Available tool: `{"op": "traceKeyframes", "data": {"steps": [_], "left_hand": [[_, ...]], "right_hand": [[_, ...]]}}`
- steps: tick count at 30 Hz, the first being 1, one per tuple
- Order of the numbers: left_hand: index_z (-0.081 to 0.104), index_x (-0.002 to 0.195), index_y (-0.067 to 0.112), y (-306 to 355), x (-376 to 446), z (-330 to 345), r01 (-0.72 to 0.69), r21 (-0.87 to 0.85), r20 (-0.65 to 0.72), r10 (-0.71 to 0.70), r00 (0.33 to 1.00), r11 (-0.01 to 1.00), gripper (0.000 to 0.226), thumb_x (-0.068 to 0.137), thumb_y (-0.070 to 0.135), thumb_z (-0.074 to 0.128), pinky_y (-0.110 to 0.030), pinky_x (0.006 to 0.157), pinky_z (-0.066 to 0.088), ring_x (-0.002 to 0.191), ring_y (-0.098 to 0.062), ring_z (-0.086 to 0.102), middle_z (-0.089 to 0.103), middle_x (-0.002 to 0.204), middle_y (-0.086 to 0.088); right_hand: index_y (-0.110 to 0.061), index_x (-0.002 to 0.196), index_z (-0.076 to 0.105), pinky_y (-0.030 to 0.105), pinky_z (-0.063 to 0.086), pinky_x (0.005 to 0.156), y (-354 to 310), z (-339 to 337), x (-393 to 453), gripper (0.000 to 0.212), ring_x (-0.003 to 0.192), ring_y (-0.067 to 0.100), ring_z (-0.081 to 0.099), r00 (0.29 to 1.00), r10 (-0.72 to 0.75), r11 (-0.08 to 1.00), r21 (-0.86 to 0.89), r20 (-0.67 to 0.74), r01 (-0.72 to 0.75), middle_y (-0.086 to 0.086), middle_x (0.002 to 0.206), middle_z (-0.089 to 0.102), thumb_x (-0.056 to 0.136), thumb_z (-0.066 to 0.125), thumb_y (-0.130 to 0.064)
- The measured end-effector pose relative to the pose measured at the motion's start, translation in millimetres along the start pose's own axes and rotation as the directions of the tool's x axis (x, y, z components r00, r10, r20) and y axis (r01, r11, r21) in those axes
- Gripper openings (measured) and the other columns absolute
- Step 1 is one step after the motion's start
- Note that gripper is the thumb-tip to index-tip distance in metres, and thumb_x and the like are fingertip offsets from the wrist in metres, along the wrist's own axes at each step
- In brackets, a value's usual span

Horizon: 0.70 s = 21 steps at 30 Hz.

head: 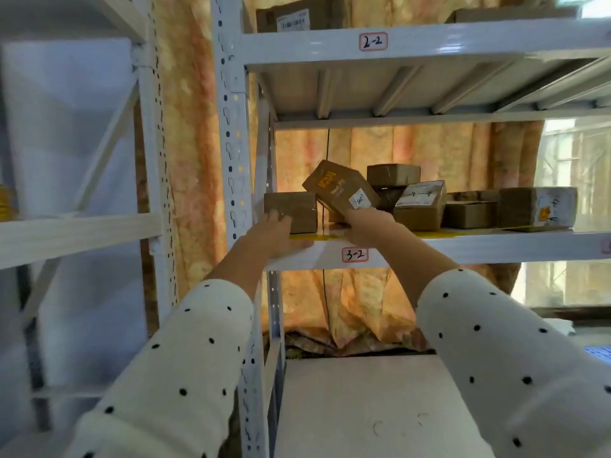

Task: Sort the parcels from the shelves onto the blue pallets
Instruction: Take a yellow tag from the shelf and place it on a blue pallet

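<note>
Right hand fingers grasp a tilted parcel; left hand fingers clasp a shelved box.

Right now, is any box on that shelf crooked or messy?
Yes. The brown cardboard parcel with the yellow mark is tilted because the right hand holds it up. The white-labelled cardboard box leans askew among the pile. The plain brown box under the left hand sits flat.
</note>
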<state>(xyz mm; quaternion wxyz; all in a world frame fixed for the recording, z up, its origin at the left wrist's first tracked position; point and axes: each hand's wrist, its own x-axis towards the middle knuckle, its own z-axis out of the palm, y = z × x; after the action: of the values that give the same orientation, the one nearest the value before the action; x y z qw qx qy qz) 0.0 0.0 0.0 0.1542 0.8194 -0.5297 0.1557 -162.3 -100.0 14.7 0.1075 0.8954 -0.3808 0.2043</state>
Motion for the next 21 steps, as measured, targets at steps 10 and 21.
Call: {"op": "traceKeyframes", "data": {"steps": [10,21], "left_hand": [[0.052,0.128,0.021,-11,34,-12,-0.083,0.012,0.250,0.077,0.965,0.996,0.101,0.053,0.090,0.049,-0.043,0.097,0.044,0.106,-0.020,0.056,0.058,0.122,-0.001],[0.056,0.090,0.018,-9,38,-13,-0.046,0.045,0.277,0.031,0.960,0.998,0.088,0.045,0.093,0.046,-0.039,0.086,0.045,0.088,-0.020,0.058,0.061,0.097,-0.004]], "right_hand": [[-0.008,0.125,0.058,0.035,0.045,0.094,-5,4,35,0.032,0.109,0.026,0.055,0.977,-0.057,0.997,0.059,0.208,0.045,0.011,0.118,0.059,0.098,0.044,-0.020],[-0.008,0.113,0.069,0.032,0.049,0.092,1,7,43,0.025,0.104,0.024,0.058,0.985,-0.121,0.988,0.115,0.124,0.107,0.010,0.110,0.065,0.093,0.057,-0.018]]}}
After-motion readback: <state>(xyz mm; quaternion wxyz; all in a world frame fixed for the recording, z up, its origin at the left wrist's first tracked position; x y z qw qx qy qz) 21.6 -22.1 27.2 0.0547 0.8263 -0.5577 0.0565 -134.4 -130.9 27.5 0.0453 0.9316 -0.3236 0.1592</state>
